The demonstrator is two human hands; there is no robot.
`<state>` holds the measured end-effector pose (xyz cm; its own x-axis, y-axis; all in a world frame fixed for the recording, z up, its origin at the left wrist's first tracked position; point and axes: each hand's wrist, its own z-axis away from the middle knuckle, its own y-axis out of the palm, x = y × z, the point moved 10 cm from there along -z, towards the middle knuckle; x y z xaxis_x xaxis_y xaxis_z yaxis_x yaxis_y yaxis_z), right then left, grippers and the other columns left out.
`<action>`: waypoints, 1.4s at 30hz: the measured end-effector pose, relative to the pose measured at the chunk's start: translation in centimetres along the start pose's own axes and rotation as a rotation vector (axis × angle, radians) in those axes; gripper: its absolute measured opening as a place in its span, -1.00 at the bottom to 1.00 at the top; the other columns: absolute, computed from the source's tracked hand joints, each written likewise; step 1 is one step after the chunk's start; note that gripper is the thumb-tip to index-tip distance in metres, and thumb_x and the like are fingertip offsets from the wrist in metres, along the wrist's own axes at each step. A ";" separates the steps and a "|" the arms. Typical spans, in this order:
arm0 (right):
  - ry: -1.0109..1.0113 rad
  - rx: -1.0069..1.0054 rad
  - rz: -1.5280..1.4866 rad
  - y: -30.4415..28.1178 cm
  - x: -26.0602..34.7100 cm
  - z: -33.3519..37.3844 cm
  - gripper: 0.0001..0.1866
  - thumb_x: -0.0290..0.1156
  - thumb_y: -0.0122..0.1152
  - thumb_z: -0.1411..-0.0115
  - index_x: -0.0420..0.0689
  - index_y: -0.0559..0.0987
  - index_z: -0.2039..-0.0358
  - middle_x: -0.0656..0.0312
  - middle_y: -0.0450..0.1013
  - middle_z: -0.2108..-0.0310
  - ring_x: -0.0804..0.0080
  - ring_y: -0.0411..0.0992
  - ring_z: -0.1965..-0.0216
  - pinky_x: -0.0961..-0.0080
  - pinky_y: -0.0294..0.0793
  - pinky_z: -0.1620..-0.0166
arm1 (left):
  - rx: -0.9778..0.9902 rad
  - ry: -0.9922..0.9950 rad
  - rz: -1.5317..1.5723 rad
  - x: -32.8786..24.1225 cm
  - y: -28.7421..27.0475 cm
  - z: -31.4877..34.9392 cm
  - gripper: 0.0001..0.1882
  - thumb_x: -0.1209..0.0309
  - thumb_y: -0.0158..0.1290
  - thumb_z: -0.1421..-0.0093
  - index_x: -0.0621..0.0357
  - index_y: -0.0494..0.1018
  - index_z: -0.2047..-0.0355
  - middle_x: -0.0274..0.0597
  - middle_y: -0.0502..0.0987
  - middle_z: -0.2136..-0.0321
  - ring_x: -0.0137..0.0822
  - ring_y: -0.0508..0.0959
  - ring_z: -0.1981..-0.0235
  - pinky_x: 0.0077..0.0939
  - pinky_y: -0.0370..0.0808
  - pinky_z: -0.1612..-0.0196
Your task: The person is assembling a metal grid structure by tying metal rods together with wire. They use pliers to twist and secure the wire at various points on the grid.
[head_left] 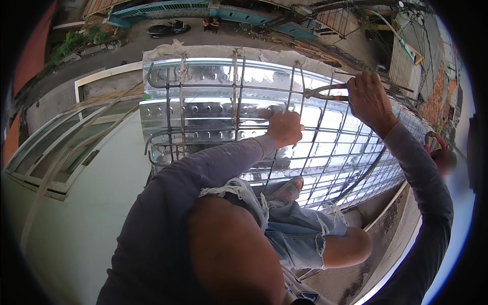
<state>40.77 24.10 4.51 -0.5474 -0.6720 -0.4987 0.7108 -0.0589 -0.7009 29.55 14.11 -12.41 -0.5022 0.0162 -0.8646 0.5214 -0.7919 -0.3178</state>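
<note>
My right hand (368, 99) is closed around the red grips of metal pincers (308, 93). Their jaws meet the steel rebar grid (244, 87) near its far edge, beside a thin rod or wire that rises toward the concrete edge. To the left and nearer, my left hand (284, 128) is closed in a fist over a crossing bar of the grid; its fingertips are mostly hidden. Beneath the grid lie shiny corrugated metal decking sheets (203, 109). Hooked bar ends show at the grid's left side.
A rough concrete edge (213, 51) borders the decking, with a street and a parked motorbike (169, 29) far below. My bent legs and bare foot (297, 183) are over the grid's near side. Another person (441, 155) is at the far right. Windows (56, 147) stand at left.
</note>
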 end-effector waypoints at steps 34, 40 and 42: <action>0.411 1.124 -1.617 6.4 2.9 4.6 -0.66 -0.42 0.57 -0.08 -0.40 0.64 0.28 0.05 0.57 0.64 0.32 0.54 0.74 0.43 0.59 0.63 | 0.043 -0.040 0.039 0.7 0.4 -0.2 -0.61 0.16 0.24 -0.27 0.34 0.64 0.23 0.22 0.68 0.25 0.20 0.70 0.12 0.08 0.58 0.01; 0.105 0.085 -0.354 -0.5 1.1 2.5 -0.48 -0.42 0.30 -0.09 -0.26 0.56 -0.10 -0.03 0.52 0.06 0.05 0.44 -0.15 0.16 0.48 -0.13 | 0.068 -0.063 0.030 0.7 0.5 -0.5 -0.63 0.18 0.22 -0.27 0.33 0.67 0.30 0.23 0.69 0.27 0.23 0.69 0.14 0.10 0.56 -0.02; 0.088 0.069 -0.277 -0.6 1.1 1.4 -0.57 -0.41 0.29 -0.13 -0.35 0.58 0.00 -0.02 0.58 0.20 0.13 0.55 0.01 0.05 0.55 -0.06 | 0.032 -0.062 0.028 0.7 0.1 -0.5 -0.64 0.18 0.22 -0.27 0.31 0.68 0.32 0.24 0.69 0.32 0.23 0.70 0.18 0.11 0.57 0.01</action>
<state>40.38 22.42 5.09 -0.7588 -0.5569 -0.3379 0.5557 -0.2827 -0.7818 29.57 14.34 -13.18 -0.5299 -0.0434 -0.8470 0.5143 -0.8106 -0.2802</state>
